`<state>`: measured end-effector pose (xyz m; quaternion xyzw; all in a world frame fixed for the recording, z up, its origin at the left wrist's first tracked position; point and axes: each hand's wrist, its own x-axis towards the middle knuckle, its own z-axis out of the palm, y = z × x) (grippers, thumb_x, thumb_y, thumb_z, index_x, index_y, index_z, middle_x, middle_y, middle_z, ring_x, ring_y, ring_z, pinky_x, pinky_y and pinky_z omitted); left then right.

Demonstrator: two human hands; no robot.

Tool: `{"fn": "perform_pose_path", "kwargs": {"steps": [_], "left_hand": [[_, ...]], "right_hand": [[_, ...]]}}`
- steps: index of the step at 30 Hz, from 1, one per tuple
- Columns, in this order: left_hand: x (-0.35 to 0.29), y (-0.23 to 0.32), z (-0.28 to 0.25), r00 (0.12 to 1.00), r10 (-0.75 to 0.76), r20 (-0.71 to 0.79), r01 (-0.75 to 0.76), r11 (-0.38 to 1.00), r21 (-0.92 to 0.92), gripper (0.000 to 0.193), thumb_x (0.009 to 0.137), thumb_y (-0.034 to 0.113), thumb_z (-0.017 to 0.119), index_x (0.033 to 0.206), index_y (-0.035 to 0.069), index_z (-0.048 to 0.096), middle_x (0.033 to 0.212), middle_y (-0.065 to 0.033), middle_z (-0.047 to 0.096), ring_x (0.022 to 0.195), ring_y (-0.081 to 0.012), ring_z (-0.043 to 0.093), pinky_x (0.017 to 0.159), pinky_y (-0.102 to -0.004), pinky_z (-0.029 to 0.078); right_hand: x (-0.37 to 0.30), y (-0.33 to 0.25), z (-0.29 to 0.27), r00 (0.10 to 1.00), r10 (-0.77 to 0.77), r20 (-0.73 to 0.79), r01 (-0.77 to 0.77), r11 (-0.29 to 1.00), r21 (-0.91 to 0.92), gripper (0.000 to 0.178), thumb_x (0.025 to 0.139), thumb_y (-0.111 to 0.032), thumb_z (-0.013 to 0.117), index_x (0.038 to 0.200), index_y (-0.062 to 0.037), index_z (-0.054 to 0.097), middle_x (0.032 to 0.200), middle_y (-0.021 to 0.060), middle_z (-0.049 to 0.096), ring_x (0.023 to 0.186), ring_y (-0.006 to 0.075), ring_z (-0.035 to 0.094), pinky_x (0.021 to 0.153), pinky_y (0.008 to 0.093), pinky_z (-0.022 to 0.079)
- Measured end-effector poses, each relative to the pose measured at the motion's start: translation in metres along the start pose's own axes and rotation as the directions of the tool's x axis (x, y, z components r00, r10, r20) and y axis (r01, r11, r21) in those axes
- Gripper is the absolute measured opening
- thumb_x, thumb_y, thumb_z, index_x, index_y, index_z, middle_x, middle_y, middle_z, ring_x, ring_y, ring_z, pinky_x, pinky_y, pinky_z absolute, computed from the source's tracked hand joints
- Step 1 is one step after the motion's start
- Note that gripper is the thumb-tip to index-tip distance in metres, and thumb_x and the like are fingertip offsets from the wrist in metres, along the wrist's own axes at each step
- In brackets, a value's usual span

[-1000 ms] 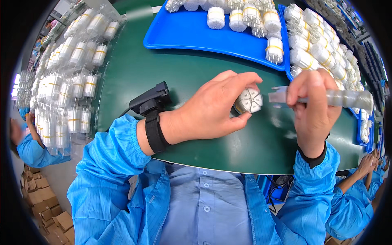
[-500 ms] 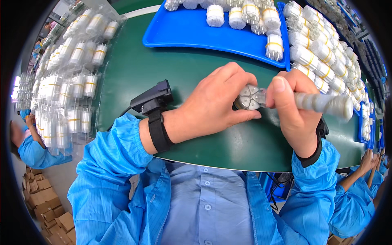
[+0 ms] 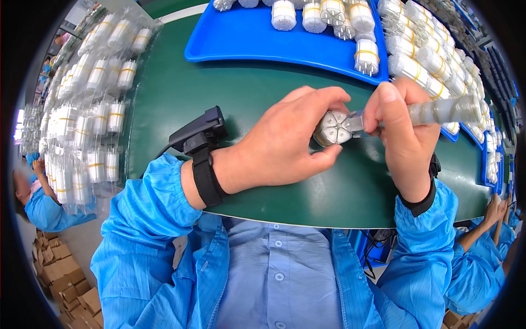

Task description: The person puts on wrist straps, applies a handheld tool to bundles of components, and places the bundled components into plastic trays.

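Note:
Over the green tabletop my left hand curls around a short round bundle. Its end face shows several pale wedge-shaped pieces, each with a small pin or dot. My right hand is closed around a hand tool with a thick, whitish, tape-wrapped handle that points right. From the hand's left side comes the tool's flat, narrow tip, which meets the right edge of the bundle's face. My fingers hide the middle of the tool, and the left hand covers the bundle's far side.
A blue tray at the back holds several white cylinders with yellow bands and pins. More banded bundles are stacked at right. Clear bags of white bundles line the left. A black device is strapped at my left wrist.
The tool handle has swung up and away to the right with my right hand. My left thumb and forefinger have spread wider, and more of the bundle's end face shows.

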<state>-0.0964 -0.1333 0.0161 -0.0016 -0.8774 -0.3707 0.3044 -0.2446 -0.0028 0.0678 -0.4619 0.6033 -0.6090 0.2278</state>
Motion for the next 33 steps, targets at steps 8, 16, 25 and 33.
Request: {"fn": "perform_pose_path", "kwargs": {"steps": [8,16,25,33], "left_hand": [[-0.001,-0.004,-0.003,0.998,0.010,0.054,-0.015,0.997,0.079,0.056,0.076,0.009,0.083,0.127,0.006,0.059,0.105,-0.0097,0.062,0.092,-0.0250,0.062,0.081,-0.0349,0.053],[-0.004,-0.002,-0.001,0.996,-0.058,0.070,0.065,0.992,-0.104,0.066,0.076,0.005,0.077,0.137,0.004,0.050,0.120,-0.0127,0.065,0.106,-0.0272,0.064,0.086,-0.0348,0.053],[-0.001,0.000,-0.010,0.971,-0.118,0.207,0.110,0.993,0.051,0.064,0.081,0.007,0.080,0.137,0.003,0.050,0.128,-0.0130,0.061,0.110,-0.0275,0.064,0.089,-0.0350,0.053],[-0.002,-0.005,-0.008,0.972,-0.086,0.219,0.130,0.973,-0.192,0.071,0.086,0.003,0.074,0.148,0.003,0.038,0.137,-0.0152,0.058,0.127,-0.0289,0.059,0.106,-0.0362,0.050]], "right_hand": [[-0.002,-0.005,-0.003,0.993,-0.114,-0.031,0.114,0.993,-0.005,0.030,0.101,-0.015,0.062,0.074,-0.0052,0.056,0.065,0.0017,0.060,0.059,0.0071,0.052,0.054,0.0250,0.041],[0.003,0.001,-0.005,1.000,-0.010,0.012,0.009,0.999,0.042,0.032,0.103,-0.019,0.060,0.073,-0.0061,0.055,0.065,0.0015,0.060,0.059,0.0064,0.051,0.053,0.0244,0.041],[-0.004,0.001,0.000,0.997,-0.076,0.015,0.076,0.997,-0.006,0.031,0.102,-0.019,0.062,0.074,-0.0062,0.055,0.067,0.0006,0.060,0.059,0.0057,0.050,0.054,0.0249,0.040],[0.002,0.003,-0.012,0.998,-0.057,-0.006,0.057,0.992,0.113,0.030,0.102,-0.023,0.060,0.078,-0.0064,0.057,0.067,0.0043,0.062,0.059,0.0074,0.051,0.053,0.0250,0.040]]}}
